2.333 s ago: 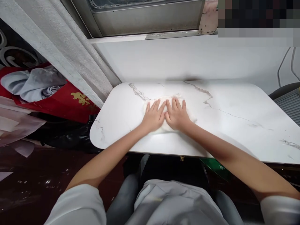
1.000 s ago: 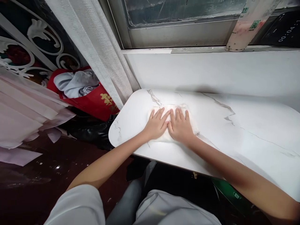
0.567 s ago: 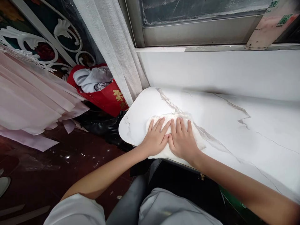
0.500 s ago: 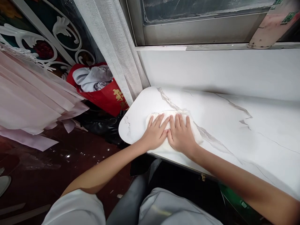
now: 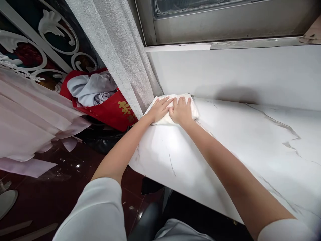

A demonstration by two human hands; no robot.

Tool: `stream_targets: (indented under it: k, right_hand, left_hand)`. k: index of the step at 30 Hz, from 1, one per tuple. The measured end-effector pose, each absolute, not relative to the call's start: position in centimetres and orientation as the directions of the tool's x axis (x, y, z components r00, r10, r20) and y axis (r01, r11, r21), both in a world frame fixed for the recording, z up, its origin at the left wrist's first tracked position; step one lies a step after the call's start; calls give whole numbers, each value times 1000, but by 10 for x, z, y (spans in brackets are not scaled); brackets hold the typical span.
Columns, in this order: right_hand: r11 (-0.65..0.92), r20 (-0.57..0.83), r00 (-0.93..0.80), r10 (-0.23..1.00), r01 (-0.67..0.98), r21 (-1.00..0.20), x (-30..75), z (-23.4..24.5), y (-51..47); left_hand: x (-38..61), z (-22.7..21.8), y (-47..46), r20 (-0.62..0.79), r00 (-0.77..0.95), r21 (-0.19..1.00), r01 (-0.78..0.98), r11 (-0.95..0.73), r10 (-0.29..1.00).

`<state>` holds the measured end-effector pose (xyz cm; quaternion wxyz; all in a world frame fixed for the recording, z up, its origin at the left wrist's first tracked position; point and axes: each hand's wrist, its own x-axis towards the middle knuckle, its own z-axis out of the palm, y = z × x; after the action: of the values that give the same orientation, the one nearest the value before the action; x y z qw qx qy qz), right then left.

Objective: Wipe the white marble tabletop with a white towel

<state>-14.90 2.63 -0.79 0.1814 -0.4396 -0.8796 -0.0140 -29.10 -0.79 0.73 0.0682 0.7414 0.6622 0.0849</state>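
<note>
A white cloth [image 5: 193,108] lies on the far left corner of the white marble table [image 5: 238,147], close to the wall. My left hand [image 5: 160,109] and my right hand [image 5: 181,111] rest side by side on top of it, palms down, fingers stretched flat and pressing the cloth against the tabletop. Most of the cloth is hidden under the hands; only its edges show around them.
A grey curtain [image 5: 117,53] hangs just left of the table corner. Beyond it stands a red bag [image 5: 110,108] with grey clothing inside. Pink fabric [image 5: 30,124] spreads at the left over a dark red floor. A window sill [image 5: 225,45] runs above the white wall.
Both hands have slid the cloth from the table's near left edge away to the far left corner by the wall. The camera has tilted with them.
</note>
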Motion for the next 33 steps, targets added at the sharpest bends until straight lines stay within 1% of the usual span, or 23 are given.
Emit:
stream_targets:
  k: [4, 8, 15, 18, 22, 33]
  right_hand:
    - [585, 331, -518, 789, 798, -146, -171, -6, 41]
    - [566, 319, -503, 803, 811, -146, -180, -5, 47]
    - [578, 309, -511, 802, 796, -182, -175, -9, 33]
    - [582, 312, -513, 800, 789, -195, -173, -10, 13]
    - [597, 297, -533, 792, 778, -196, -167, -7, -27]
    - [646, 192, -618, 763, 739, -190, -136, 6, -144]
  left_hand:
    - [-311, 10, 13, 16, 113, 201, 973, -114, 993]
    - [-321, 9, 22, 28, 136, 193, 971, -139, 990]
    - [-322, 7, 9, 36, 176, 218, 959, -180, 984]
    - [-321, 8, -11, 28, 181, 231, 956, -183, 983]
    - [-318, 7, -53, 54, 184, 231, 954, -192, 981]
    - [-297, 3, -178, 107, 216, 193, 953, -233, 970]
